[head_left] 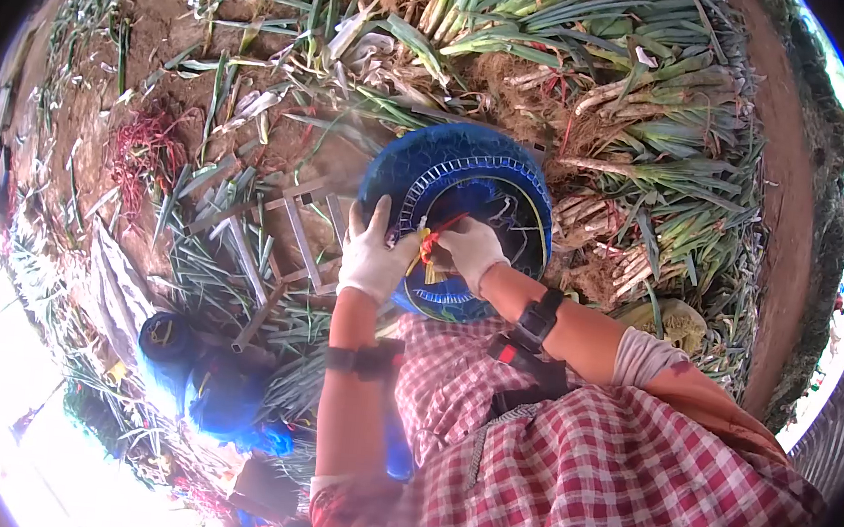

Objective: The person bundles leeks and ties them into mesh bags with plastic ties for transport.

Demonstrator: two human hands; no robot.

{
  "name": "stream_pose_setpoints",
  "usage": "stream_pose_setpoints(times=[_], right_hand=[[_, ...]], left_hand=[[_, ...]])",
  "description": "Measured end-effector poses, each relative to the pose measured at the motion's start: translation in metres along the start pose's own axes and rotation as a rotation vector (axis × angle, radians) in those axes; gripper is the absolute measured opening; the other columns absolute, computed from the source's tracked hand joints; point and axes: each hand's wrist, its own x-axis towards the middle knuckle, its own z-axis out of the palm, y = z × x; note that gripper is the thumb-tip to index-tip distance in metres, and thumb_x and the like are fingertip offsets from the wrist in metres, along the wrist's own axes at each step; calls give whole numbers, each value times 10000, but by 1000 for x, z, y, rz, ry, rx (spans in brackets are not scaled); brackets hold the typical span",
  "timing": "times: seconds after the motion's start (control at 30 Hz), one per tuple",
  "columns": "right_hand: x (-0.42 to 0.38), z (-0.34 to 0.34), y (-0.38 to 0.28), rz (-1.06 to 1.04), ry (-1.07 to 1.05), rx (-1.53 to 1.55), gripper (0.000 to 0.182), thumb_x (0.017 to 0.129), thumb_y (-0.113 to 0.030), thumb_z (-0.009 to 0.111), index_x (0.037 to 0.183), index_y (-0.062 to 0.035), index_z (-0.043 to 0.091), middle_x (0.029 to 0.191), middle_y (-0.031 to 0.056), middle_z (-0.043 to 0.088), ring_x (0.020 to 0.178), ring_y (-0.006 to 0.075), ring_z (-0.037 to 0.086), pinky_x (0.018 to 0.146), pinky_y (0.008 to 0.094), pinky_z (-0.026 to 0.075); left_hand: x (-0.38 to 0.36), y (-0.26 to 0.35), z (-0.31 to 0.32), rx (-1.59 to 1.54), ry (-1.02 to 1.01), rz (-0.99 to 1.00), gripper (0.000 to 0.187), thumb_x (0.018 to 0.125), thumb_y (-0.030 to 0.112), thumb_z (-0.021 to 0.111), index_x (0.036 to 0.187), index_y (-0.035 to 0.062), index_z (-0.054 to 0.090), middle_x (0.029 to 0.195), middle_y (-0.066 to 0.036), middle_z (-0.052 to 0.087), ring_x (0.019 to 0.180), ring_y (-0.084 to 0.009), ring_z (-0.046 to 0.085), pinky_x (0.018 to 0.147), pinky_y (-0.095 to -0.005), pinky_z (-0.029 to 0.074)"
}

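A round bundle of blue mesh netting (453, 138) is in front of me, with a pale stitched ring around its dark middle. My left hand (374, 257), in a white glove, rests against its left side with the fingers spread. Its thumb reaches toward a knotted red and yellow tie (427, 248) at the near side of the ring. On the other side of that tie, my gloved right hand (473, 250) is closed, pinching a red strand. Part of the strand is hidden by the fingers.
Leeks (687, 106) lie in bundles at the upper right. A tangle of red strings (145, 154) is on the soil at left. Near my left arm is a metal frame (299, 233), with a blue bag (220, 391) lower left. Loose leaves cover much of the ground.
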Motion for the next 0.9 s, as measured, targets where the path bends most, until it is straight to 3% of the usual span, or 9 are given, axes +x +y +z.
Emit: stream_pose_setpoints(times=[0.13,0.3,0.37,0.53,0.63,0.73,0.77,0.83,0.9], right_hand=[[11,-1,-2,131,-299,168,147,824,-151,450,816,-33,537,760,95,550,658,200,545,607,317,450],[23,9,-9,266,-463,479,250,846,-291,434,922,-59,488,810,111,546,777,261,531,746,396,425],[16,15,-15,359,-430,433,351,873,-362,448,1030,-52,501,913,116,568,834,257,548,783,406,437],[20,-7,6,148,-330,249,179,861,-291,511,870,-129,585,728,-9,569,684,118,546,582,256,436],[-6,-12,0,17,-189,161,226,862,-222,504,946,-26,575,872,44,564,795,132,554,663,251,458],[-11,-48,1,-455,-211,-627,296,864,-169,480,1073,33,537,1027,85,562,885,168,551,801,278,442],[-23,-50,-5,-268,-221,-472,281,864,-144,473,1071,33,538,1043,112,564,937,178,549,840,294,425],[-28,-63,-13,-573,-187,-885,267,866,-119,462,1069,37,537,1044,130,567,964,185,552,838,294,428],[-31,-66,-18,-511,-234,-787,275,836,-115,497,1086,-5,533,1054,149,568,976,260,562,849,308,426]], left_hand=[[-14,-5,-1,152,-16,104,831,620,362,704,1320,89,349,1354,-314,204,1241,-416,295,995,-378,318],[-17,7,17,327,130,31,953,525,365,762,1318,133,287,1332,-282,250,1267,-436,202,1032,-470,227],[-20,2,26,293,166,24,805,630,393,688,1315,163,332,1385,-213,209,1256,-473,186,996,-564,224],[-30,30,32,321,257,-81,707,708,342,615,1323,145,325,1391,-219,196,1242,-476,225,962,-598,226],[-28,30,41,411,256,-115,599,789,262,528,1333,135,311,1399,-208,207,1238,-470,247,953,-596,236],[-20,21,48,415,294,-169,555,813,221,479,1337,153,309,1401,-192,218,1238,-469,249,959,-592,222],[-18,17,51,424,320,-194,563,805,208,476,1340,162,306,1401,-188,217,1238,-470,246,971,-587,204],[-17,12,51,395,352,-190,561,809,198,462,1346,170,300,1403,-184,220,1243,-463,244,972,-581,204],[-20,9,50,422,353,-173,562,815,208,457,1350,168,293,1405,-186,219,1254,-460,226,982,-579,181]])
